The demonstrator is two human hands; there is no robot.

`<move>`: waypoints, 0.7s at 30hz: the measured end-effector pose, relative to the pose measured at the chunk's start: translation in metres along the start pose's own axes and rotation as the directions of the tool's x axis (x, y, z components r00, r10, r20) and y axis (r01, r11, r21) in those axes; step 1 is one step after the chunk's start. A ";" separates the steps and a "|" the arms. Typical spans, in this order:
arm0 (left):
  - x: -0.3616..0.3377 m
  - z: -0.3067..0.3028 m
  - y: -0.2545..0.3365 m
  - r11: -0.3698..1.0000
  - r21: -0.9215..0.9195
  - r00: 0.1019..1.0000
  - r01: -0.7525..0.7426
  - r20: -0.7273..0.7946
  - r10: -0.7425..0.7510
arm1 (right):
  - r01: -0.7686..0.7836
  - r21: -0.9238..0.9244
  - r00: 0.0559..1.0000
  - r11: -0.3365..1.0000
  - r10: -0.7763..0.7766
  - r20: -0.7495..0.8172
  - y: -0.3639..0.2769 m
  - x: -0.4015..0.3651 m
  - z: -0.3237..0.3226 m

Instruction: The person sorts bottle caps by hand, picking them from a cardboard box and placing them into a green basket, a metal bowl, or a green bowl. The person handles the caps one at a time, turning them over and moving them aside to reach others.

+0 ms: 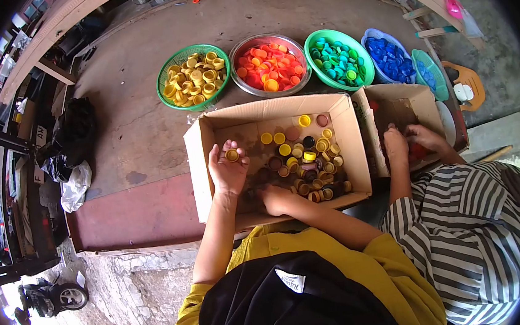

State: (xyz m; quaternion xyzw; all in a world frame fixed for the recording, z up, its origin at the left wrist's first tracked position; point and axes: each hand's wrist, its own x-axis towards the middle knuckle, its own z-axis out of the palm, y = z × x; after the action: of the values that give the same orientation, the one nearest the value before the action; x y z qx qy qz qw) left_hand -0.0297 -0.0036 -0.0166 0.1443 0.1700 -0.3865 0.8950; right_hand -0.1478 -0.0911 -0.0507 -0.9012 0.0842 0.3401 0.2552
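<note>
My left hand point(230, 176) is raised palm up over the left side of the cardboard box point(203, 195), its fingers curled around a tan-yellow bottle cap point(232, 155). Low in the same box, near its front wall, is my right hand point(277, 200). Its fingers point left into shadow, so what they hold, if anything, is hidden. Loose yellow, tan, brown and black caps lie mostly in the right half of the box, among them a bright yellow cap point(304, 121) near the back wall.
Behind the box stand a green basket of tan-yellow caps point(196, 78), a metal bowl of orange-red caps point(270, 65), a green basin of teal caps point(335, 63) and a blue basket point(390, 58). At right, a co-worker's hands point(416, 139) reach into a smaller box point(364, 113).
</note>
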 end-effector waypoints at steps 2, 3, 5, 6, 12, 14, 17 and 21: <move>0.003 -0.007 0.001 1.000 -0.005 1.000 -0.004 0.025 0.004 | -0.044 -0.052 0.999 0.998 0.043 -0.022 -0.002 -0.004 -0.003; 0.003 -0.007 0.002 1.000 -0.006 0.999 -0.006 0.036 0.006 | -0.067 -0.075 0.997 0.995 0.064 -0.034 -0.005 -0.008 -0.006; 0.003 -0.008 0.002 1.000 0.001 1.000 0.001 0.029 -0.001 | -0.106 -0.067 0.994 0.992 0.107 0.024 -0.001 0.004 0.001; 0.003 -0.009 0.002 1.000 -0.001 0.999 0.004 0.032 -0.004 | -0.125 -0.063 0.990 0.990 0.129 0.055 -0.004 0.004 -0.003; 0.004 -0.008 0.005 0.999 -0.035 1.000 -0.009 0.010 0.010 | -0.132 -0.277 0.964 0.952 0.188 0.187 -0.010 -0.012 -0.035; 0.004 -0.009 0.007 0.999 -0.036 1.000 -0.015 0.016 0.016 | 0.003 -0.373 0.948 0.928 0.116 0.296 0.002 0.001 -0.029; 0.004 -0.011 0.008 1.000 -0.027 1.000 0.000 0.005 0.000 | 0.127 -0.378 0.938 0.917 0.013 0.348 0.011 0.002 -0.034; 0.002 -0.010 0.009 0.999 -0.040 1.000 -0.013 0.002 0.013 | -0.156 0.047 0.843 0.987 0.108 0.526 0.019 -0.011 -0.069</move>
State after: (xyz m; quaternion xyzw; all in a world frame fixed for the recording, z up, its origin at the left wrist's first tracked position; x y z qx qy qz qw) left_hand -0.0236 0.0047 -0.0251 0.1267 0.1756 -0.3773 0.9004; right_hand -0.1230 -0.1434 -0.0071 -0.7551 0.0884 0.5844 0.2836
